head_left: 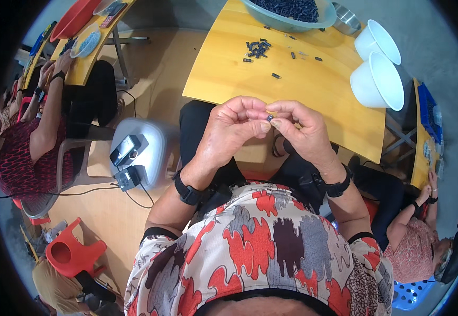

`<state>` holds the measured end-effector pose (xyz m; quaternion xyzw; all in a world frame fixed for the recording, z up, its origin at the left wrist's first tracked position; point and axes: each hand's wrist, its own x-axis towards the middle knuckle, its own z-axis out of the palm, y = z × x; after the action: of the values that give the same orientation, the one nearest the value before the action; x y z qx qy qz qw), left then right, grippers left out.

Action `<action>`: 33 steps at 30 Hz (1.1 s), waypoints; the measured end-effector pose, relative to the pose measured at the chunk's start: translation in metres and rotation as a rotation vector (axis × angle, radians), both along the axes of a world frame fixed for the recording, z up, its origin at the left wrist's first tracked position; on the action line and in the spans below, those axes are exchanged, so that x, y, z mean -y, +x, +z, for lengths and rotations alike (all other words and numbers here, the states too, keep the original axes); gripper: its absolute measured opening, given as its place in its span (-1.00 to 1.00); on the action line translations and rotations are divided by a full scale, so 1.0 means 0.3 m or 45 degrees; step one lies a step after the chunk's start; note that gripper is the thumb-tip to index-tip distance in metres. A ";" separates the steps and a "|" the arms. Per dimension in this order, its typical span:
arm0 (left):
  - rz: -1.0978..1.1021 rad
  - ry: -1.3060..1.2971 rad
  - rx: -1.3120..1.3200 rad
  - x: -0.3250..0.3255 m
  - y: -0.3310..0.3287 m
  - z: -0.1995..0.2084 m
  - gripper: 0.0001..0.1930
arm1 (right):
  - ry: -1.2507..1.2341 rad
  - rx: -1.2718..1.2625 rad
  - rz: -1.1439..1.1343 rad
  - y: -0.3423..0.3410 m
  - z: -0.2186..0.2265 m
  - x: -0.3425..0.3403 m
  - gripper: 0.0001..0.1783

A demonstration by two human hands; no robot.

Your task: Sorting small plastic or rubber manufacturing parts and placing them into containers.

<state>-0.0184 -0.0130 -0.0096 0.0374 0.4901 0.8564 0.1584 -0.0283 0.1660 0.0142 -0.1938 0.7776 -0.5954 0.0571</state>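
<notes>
Head view: left hand and right hand met mid-frame, fingertips pinched together on tiny dark part. Part sat dead between them, neither hand nearer; long axis too small to tell. More loose parts lay on yellow table, upper centre.

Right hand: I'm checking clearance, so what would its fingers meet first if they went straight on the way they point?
The right hand points toward the left; its fingers pinch a small dark cylindrical part, and straight beyond it lie the left hand's fingertips. Depth looks equal, though I can't be sure.
</notes>
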 end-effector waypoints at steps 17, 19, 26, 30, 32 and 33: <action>-0.154 0.128 0.119 -0.006 -0.015 -0.020 -0.79 | 0.083 -0.017 0.112 -0.026 0.033 -0.022 -0.89; -0.180 0.098 0.140 -0.007 -0.018 -0.017 -0.80 | 0.072 -0.018 0.109 -0.033 0.028 -0.025 -0.89; -0.218 0.064 0.200 -0.003 -0.026 -0.040 -0.82 | 0.061 0.012 0.180 -0.063 0.009 -0.031 -0.86; -0.181 -0.001 0.213 -0.002 -0.031 -0.041 -0.84 | 0.087 0.127 0.121 -0.084 0.005 -0.050 -0.83; -0.174 -0.011 0.218 0.000 -0.035 -0.049 -0.84 | 0.155 0.125 0.069 -0.120 -0.017 -0.078 -0.82; -0.151 -0.024 0.232 0.007 -0.033 -0.058 -0.85 | 0.217 0.131 0.033 -0.147 -0.041 -0.090 -0.80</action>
<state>-0.0283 -0.0150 -0.0269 -0.0133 0.4787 0.8406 0.2529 -0.0723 0.1932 0.0019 -0.1676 0.8190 -0.5353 0.1209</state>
